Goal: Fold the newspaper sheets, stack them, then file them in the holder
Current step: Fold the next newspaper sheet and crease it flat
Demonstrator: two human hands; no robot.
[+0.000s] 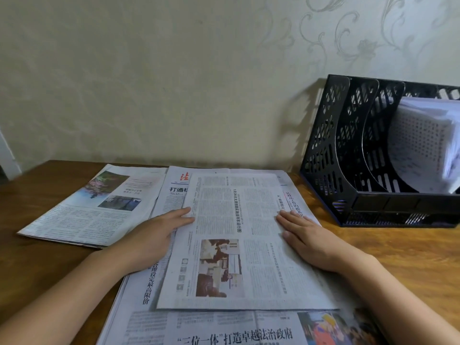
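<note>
1. Folded newspaper sheet (239, 240) lies on unfolded sheets (199, 327), between both hands.
2. Left hand (151, 240) and right hand (311, 240): fingers straight, pressing its side edges.
3. Holder (348, 155) stands beyond right fingers on surface (398, 247).

folded sheet (239, 245) on open newspapers (211, 329) — centre | holder (348, 155) — right, behind

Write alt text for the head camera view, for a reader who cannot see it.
Both hands, left hand and right hand, press flat on a folded newspaper sheet lying on larger open sheets on a wooden table. Another folded newspaper lies to the left; a black mesh file holder with papers stands at right against the wall.
</note>
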